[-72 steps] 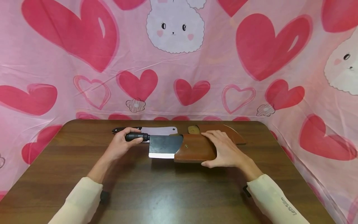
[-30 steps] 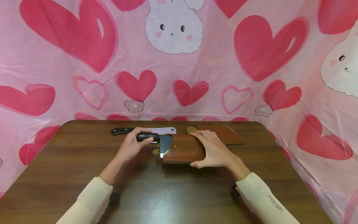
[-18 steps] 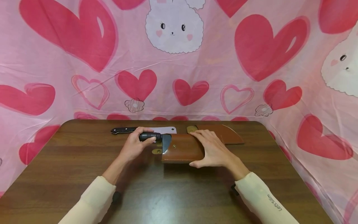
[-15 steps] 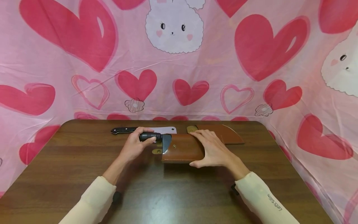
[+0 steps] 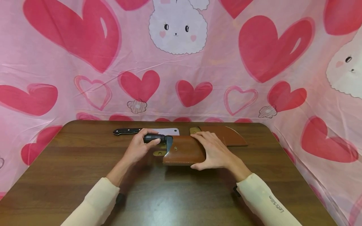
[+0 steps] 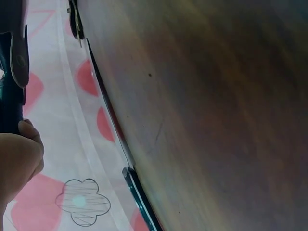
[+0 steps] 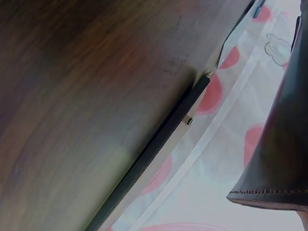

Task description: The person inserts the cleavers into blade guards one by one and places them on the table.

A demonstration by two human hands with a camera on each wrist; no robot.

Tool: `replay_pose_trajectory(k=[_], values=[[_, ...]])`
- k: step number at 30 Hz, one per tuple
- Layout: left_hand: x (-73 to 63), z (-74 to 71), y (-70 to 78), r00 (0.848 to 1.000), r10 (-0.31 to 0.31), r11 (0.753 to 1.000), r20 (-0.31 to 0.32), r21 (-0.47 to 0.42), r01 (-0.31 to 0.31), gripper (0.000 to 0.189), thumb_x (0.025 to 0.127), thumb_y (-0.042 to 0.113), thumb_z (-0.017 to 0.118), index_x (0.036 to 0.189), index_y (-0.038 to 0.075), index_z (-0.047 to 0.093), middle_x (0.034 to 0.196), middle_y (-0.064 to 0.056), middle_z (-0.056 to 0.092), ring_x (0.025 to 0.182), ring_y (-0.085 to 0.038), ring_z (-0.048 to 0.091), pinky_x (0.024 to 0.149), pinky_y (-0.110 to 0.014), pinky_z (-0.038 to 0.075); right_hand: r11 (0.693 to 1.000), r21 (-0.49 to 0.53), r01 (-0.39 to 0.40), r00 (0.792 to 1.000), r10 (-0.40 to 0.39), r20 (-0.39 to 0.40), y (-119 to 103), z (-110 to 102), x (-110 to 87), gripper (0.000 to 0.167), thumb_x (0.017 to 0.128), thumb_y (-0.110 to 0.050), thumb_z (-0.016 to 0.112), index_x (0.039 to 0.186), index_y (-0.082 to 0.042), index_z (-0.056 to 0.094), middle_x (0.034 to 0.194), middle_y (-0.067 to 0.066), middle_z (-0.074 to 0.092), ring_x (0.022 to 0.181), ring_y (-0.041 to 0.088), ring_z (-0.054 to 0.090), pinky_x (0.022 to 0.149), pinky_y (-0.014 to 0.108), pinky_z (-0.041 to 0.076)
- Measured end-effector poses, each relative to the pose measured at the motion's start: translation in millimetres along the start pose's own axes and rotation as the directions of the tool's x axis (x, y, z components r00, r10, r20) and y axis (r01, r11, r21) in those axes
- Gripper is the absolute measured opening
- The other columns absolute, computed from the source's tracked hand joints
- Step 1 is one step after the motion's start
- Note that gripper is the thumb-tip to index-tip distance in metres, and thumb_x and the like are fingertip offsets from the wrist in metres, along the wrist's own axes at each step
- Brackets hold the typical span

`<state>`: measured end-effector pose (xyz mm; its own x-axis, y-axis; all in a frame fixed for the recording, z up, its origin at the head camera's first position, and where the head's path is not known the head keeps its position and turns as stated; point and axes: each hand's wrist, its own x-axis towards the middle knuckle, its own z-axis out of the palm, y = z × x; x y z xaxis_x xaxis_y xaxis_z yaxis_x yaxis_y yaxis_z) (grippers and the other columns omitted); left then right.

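Observation:
My left hand (image 5: 137, 146) grips the black handle (image 5: 154, 138) of a cleaver. Its dark blade (image 5: 169, 142) is almost wholly inside a brown leather sheath (image 5: 185, 152), with only a narrow strip by the handle showing. On the other side, my right hand (image 5: 215, 150) holds the closed end of that sheath, thumb at the lower edge and fingers over the top. A snap strap (image 5: 159, 153) hangs loose at the sheath's mouth. In the left wrist view the left hand (image 6: 21, 159) shows at the edge, around the dark handle (image 6: 10, 106).
Behind my left hand a second cleaver with a black riveted handle (image 5: 127, 131) and a bright blade (image 5: 167, 131) lies on the wooden table (image 5: 169, 194). At the back right lies another brown leather sheath (image 5: 233, 137) with a curved edge. A pink heart-patterned cloth (image 5: 217, 62) hangs behind.
The cleaver's blade has slid rightward into the sheath, from about half exposed to a thin strip. The left hand moved right with the handle; the right hand and sheath shifted left.

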<state>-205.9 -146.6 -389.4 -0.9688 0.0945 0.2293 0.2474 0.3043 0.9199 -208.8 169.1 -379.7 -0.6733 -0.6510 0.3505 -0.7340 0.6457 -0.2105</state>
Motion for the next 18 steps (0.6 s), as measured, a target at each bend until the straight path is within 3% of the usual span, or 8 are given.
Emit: replay_pose_trajectory(k=[18], values=[[0.0,7.9,3.9,1.0,-0.014,1.0,0.011,-0.006,0.014,0.033,0.091,0.011,0.078,0.12,0.001,0.067,0.12,-0.017,0.057,0.103,-0.03,0.056,0.081,-0.026,0.049,0.998,-0.017,0.057,0.998,-0.057,-0.019,-3.1,0.7,4.3,0.102,0.063,-0.068,0.079,0.141,-0.008,0.054,0.136,0.007,0.057,0.124,0.024,0.048,0.096,0.047,0.04]])
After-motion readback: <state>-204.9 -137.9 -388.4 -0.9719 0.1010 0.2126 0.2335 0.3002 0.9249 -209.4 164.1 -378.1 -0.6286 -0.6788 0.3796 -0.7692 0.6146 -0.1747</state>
